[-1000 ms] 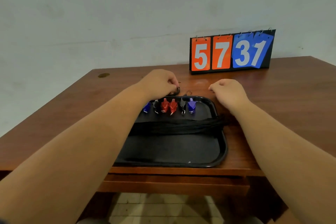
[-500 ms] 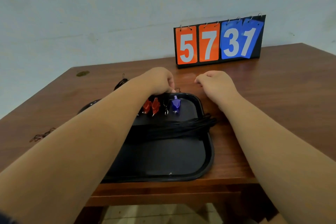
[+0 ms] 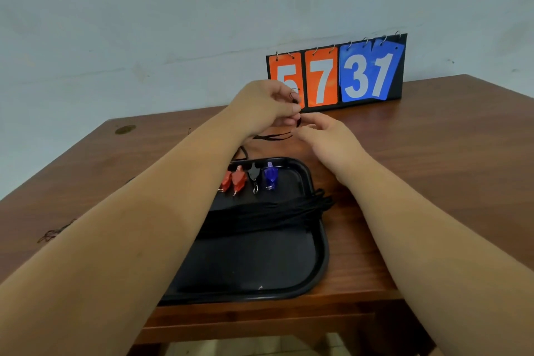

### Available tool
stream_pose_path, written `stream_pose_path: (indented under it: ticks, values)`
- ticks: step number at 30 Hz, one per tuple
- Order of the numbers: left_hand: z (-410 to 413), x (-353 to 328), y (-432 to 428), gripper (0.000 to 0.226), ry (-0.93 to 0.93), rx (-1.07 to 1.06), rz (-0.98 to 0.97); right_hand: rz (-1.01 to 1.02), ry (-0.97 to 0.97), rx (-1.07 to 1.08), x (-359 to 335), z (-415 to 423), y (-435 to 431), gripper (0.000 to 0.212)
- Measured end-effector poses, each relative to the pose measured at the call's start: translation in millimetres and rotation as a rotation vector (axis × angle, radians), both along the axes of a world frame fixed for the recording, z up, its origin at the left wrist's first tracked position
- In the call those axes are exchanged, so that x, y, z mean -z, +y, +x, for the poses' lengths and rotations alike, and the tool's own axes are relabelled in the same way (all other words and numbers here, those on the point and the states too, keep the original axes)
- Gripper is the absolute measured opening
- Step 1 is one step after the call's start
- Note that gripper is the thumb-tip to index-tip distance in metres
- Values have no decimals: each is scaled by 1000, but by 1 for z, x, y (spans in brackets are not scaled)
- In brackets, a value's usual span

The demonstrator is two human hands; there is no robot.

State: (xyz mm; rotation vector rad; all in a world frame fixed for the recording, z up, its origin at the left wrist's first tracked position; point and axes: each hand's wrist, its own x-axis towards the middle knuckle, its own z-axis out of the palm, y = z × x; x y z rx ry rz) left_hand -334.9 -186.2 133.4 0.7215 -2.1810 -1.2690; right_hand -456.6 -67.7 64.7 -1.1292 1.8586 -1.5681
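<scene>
Above the table, just beyond the far rim of the black tray, your left hand pinches a thin black cord between thumb and fingertips. You hold it clear of the wood so its loop hangs free and the end is easy to see and work. Your right hand sits just beside it, fingers loosely curled toward the cord's upper end. Whether they actually grip it I cannot tell, because the meeting point is too small and crowded to read. Raising the cord like this seems meant to keep it from tangling with the others and to let both hands meet on it, likely for threading or knotting.

Below your forearms, small whistles lie in a row along the tray's far side: red whistles, a black whistle and a blue whistle. Their rings point toward you, handy for taking one at a time. The bundle of cords lies across the tray's middle, one end spilling over the right rim. The scoreboard stands upright at the back, well apart from the work.
</scene>
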Motion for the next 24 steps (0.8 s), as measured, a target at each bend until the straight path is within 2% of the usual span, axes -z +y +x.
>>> stream_pose_path:
  ticks: [4,13,19,24]
  values:
    - [-1,-4,7,17,93,62,79,-97,-17,42,0,0,1,15]
    - [21,-17,6,16,282,-46,173,-49,89,137,1,-1,4,26]
    - [46,-27,-3,12,386,-115,193,25,166,154,4,-1,6,27]
    - [77,-34,-8,12,478,-195,221,9,192,148,6,8,11,28]
